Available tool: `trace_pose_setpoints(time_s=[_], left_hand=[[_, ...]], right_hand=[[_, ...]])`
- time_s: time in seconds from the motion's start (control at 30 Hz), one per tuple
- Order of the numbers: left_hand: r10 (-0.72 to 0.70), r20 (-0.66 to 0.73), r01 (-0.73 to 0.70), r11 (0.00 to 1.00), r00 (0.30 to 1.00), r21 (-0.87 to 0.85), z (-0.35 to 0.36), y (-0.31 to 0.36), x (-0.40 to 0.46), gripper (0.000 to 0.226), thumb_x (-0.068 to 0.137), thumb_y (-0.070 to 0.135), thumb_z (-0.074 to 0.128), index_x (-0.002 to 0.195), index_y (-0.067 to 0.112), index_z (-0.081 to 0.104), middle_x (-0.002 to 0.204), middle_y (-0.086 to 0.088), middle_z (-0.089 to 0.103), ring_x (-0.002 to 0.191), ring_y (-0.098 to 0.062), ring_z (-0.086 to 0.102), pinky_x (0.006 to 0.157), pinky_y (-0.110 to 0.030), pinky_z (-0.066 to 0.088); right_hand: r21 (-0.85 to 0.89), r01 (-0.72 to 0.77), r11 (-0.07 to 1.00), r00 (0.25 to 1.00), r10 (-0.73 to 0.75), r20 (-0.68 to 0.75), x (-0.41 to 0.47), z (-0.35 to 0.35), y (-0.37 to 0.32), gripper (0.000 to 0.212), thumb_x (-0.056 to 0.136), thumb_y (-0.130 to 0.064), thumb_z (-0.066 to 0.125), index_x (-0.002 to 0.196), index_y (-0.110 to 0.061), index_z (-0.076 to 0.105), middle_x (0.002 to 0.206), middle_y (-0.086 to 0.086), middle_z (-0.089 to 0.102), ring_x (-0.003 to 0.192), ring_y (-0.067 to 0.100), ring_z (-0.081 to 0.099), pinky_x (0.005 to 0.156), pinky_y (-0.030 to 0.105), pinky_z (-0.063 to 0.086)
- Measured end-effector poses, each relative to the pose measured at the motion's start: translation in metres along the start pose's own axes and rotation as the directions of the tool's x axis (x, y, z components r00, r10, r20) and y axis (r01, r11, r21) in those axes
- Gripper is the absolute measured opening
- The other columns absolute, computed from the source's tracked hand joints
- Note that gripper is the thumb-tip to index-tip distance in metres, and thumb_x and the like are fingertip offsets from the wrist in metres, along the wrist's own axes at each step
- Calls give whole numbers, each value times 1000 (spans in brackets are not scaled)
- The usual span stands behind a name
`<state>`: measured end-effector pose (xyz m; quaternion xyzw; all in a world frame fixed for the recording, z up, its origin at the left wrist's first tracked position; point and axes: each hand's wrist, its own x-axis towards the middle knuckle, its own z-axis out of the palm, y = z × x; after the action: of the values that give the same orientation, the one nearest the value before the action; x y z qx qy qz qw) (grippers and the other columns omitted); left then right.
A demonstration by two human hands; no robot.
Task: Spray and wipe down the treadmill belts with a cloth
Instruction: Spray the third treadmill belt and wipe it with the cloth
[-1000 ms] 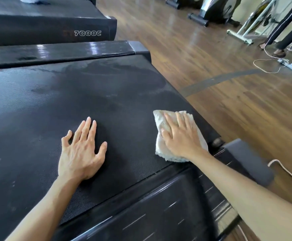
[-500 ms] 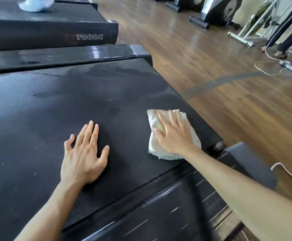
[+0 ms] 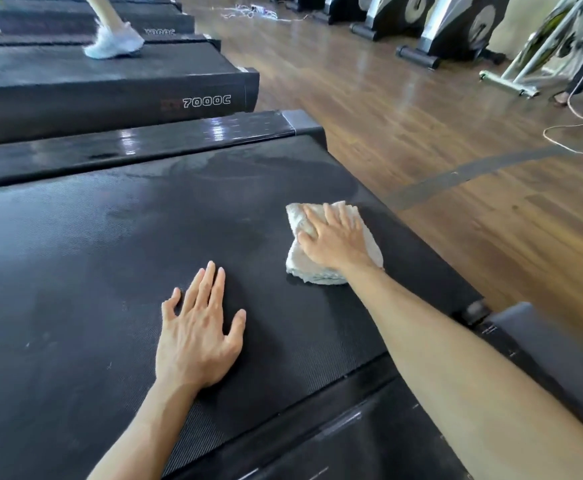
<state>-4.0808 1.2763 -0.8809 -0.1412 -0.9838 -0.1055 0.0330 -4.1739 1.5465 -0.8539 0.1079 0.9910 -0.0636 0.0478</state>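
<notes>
Both hands lie flat: right hand [image 3: 335,242] presses the cloth [image 3: 331,244] centre-right, left hand [image 3: 196,334] bare on the belt [image 3: 110,271] stretching toward apparently unwiped lower left

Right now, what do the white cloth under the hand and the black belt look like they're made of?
Crumpled white cloth: probably terry cotton; its surface looks nubby and matte. Wide black treadmill belt: likely rubber or PVC; it shows a fine woven-looking texture, mostly matte, with damp streaks.
</notes>
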Motion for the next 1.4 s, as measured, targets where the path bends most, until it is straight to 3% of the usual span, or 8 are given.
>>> trace_pose_setpoints(time_s=[0.17, 0.3, 0.47, 0.63, 0.77, 0.93, 1.2, 1.4], left_hand=[[7, -4, -7, 1000, 1000, -2, 1, -1, -2, 84, 92, 62, 12, 163, 18, 17, 171, 4, 3, 156, -7, 0, 124, -42, 8], [10, -8, -10, 1000, 1000, -14, 2, 0, -2, 83, 92, 61, 15, 163, 17, 19, 171, 4, 6, 156, -8, 1, 124, -43, 10], [7, 2, -7, 1000, 1000, 6, 0, 0, -2, 84, 91, 62, 8, 164, 19, 9, 171, 6, -4, 156, -6, -7, 125, -41, 5], [2, 22, -2, 1000, 1000, 0, -2, 0, -1, 84, 92, 63, 8, 164, 19, 10, 171, 6, -4, 156, -7, -7, 126, -42, 6], [-4, 26, 5, 1000, 1000, -6, -4, 1, -2, 86, 89, 64, 6, 164, 21, 9, 170, 6, -5, 156, -7, -6, 126, -41, 6], [-3, 44, 3, 1000, 999, 0, -6, 2, -3, 87, 88, 63, 7, 164, 20, 12, 171, 6, -1, 156, -7, -2, 125, -41, 7], [-20, 32, 23, 995, 999, -92, -9, 3, -4, 91, 84, 65, 1, 164, 22, 3, 169, 9, -11, 153, -3, -14, 126, -38, -4], [-29, -85, 7, 970, 996, -245, -31, -37, 23, 88, 83, 65, 13, 163, 26, 15, 169, 16, 2, 152, 4, -6, 121, -24, -9]], right_hand=[[4, 295, 956, 954, -294, -48, -75, 13, 0, 74, 92, -65, 18, 163, -41, 21, 173, 2, 12, 160, 24, -2, 128, 47, -1], [-58, 134, 989, 990, -136, -33, -60, 8, 59, 71, 96, -61, 17, 163, -40, 19, 173, 4, 10, 159, 25, -1, 128, 48, 0], [-47, -114, 992, 991, 110, -81, 27, -1, 10, 65, 102, -56, 24, 164, -37, 18, 172, 12, 12, 156, 41, 3, 125, 57, -2], [-93, 192, 977, 980, -195, -28, 16, 9, -75, 66, 100, -60, 19, 164, -40, 17, 172, 12, 13, 158, 40, -1, 125, 57, -6], [-28, 368, 929, 929, -369, -23, -48, 17, -36, 76, 89, -64, 8, 163, -45, 16, 174, 3, 6, 159, 25, -10, 128, 48, -8], [-54, 234, 971, 971, -236, -40, -83, 14, 39, 78, 88, -64, 9, 163, -44, 15, 173, 8, 5, 159, 26, -5, 128, 46, -7], [73, -70, 995, 993, 77, -84, -66, 13, 3, 60, 106, -47, 31, 164, -38, 19, 159, 8, 24, 147, 26, 19, 123, 48, 9], [7, 35, 999, 996, -35, -84, 23, 12, -67, 66, 96, -50, 19, 160, -37, 25, 167, 8, 19, 154, 30, 9, 124, 55, -1]])
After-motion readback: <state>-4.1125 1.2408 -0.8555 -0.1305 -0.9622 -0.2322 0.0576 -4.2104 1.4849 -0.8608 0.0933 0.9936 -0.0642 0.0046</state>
